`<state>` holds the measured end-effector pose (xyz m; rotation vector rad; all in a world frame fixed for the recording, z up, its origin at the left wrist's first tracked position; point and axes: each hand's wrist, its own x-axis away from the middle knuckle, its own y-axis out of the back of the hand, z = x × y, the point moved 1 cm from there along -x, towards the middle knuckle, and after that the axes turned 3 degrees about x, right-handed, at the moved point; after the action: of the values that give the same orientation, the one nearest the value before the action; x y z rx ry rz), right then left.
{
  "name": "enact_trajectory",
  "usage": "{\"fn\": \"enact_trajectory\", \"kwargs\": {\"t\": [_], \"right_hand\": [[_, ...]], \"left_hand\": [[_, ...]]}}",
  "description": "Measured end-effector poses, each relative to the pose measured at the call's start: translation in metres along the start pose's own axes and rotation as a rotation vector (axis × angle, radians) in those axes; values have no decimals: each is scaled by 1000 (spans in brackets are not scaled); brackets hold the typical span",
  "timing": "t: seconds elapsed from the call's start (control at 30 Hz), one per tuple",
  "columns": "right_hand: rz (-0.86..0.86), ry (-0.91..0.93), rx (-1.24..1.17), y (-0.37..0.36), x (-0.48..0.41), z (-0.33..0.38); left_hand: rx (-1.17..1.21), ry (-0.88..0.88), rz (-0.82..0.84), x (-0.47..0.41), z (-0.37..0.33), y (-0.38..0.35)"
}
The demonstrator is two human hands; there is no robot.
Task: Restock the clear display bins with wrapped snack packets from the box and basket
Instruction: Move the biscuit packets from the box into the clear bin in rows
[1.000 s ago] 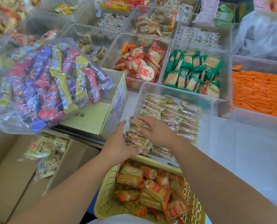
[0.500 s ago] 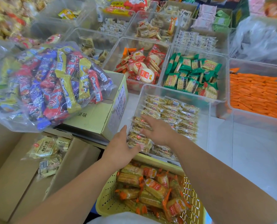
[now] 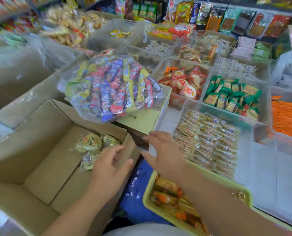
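An open cardboard box [image 3: 39, 150] at lower left holds a few pale yellow wrapped packets [image 3: 90, 143] in its far corner. My left hand [image 3: 111, 166] hovers open over the box's right edge, just right of those packets, holding nothing. My right hand [image 3: 164, 150] is open and empty too, fingers spread, between the box and the clear bin [image 3: 244, 126] of small wrapped packets [image 3: 208, 142]. A yellow-green basket [image 3: 152, 189] with orange-wrapped packets [image 3: 169, 196] sits under my right forearm.
A clear bag of colourful candy bars [image 3: 113, 89] lies on a closed yellowish carton [image 3: 145, 118]. Further bins hold red-wrapped crackers [image 3: 184, 82], green packets [image 3: 232, 96] and orange sticks [image 3: 286, 116]. An empty-looking clear bin [image 3: 264, 176] stands at right. Shelves of snacks line the back.
Both hands left the clear bin of small packets and swung left toward the cardboard box. The camera turned left and the box's inside came into view.
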<state>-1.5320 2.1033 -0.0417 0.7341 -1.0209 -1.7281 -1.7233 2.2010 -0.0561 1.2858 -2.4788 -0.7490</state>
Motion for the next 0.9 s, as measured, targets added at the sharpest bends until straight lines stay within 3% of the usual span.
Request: {"fn": "enact_trajectory", "kwargs": {"t": [0.13,0.4,0.7,0.77,0.9], "right_hand": [[144,68,54,-42,-5,65],[353,-116,319,-95,-26,117],[415,-254,214,-89,-29,126],[408,-269,219,-90,-30,129],[405,-292,221,-92,-32,129]], "left_hand": [[-1,126,-58,-6,51,58],[-155,461,46,-84,142,129],[165,899,-3,-151,204,105],[203,942,-30,-160,210,98],[169,936,82,-168,214,81]]}}
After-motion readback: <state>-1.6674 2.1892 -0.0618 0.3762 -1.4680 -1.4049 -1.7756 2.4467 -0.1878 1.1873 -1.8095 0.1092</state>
